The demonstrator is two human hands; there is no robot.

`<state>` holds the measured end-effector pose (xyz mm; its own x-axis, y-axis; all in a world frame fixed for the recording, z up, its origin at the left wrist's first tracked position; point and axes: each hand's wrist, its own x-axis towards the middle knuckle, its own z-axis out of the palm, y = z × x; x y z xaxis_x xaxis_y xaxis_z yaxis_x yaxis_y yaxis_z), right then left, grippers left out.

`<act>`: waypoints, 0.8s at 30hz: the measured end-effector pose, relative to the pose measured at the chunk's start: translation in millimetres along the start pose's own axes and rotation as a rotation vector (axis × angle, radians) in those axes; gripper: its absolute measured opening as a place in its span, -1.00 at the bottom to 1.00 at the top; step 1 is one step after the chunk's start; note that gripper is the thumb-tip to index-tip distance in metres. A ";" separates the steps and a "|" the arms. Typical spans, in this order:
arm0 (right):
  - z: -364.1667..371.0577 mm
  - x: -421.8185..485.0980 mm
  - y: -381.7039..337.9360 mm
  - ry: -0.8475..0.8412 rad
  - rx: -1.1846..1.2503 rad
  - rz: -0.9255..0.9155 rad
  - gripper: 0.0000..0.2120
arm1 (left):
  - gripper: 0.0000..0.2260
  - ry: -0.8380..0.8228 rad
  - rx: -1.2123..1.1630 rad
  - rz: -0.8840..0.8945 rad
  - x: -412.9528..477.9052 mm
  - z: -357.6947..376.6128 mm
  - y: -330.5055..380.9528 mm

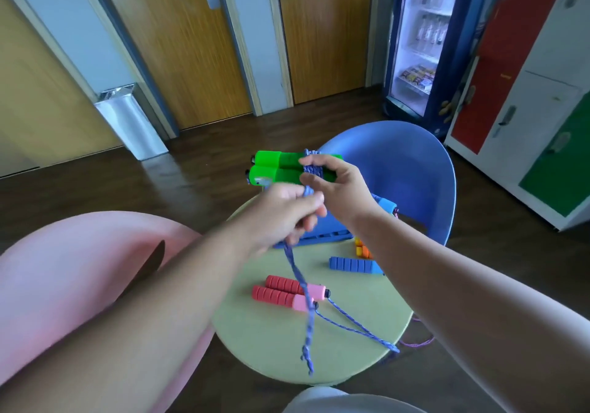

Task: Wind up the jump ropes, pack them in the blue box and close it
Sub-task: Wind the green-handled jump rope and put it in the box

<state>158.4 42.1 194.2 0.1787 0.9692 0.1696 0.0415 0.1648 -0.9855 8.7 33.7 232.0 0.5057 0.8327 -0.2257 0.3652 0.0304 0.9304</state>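
Head view: rope (293, 264) between left hand (287, 214) and right hand (340, 183); fridge (418, 45) lettering illegible.

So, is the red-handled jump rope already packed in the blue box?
No, its red handles lie on the green table, outside the blue box.

The single view comes from a camera worn on the person's head. It faces forward and tilts steeply down over a small round table (255, 342), which sits close beneath it. Both forearms enter from the bottom corners, and the left hand (281, 211) and right hand (335, 183) meet near the centre of the frame. From the table, a pink chair (64, 285) lies at 8 o'clock and a blue chair (415, 163) at 1 o'clock. Wooden doors (198, 45) stand at 11 to 12 o'clock and a drinks fridge (424, 39) at 1 o'clock beyond. The wide lens bows upright lines outward, and the soft edges are perhaps head motion.
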 end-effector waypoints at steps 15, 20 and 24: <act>9.6 -16.3 -6.9 -0.251 0.060 -0.174 -0.73 | -0.72 0.250 0.734 -0.054 24.1 -67.8 69.1; 12.6 -22.0 -8.7 -0.307 0.004 -0.096 -0.70 | -0.76 0.133 0.653 -0.144 20.6 -67.1 67.9; 22.4 -35.3 2.8 -0.247 -0.116 -0.087 -0.75 | -0.73 0.055 0.704 -0.132 17.8 -71.3 65.6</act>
<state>130.2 12.4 185.2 -0.0744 0.9700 0.2313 0.1607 0.2406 -0.9572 -14.1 89.9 309.6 0.3892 0.8739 -0.2912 0.8473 -0.2156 0.4854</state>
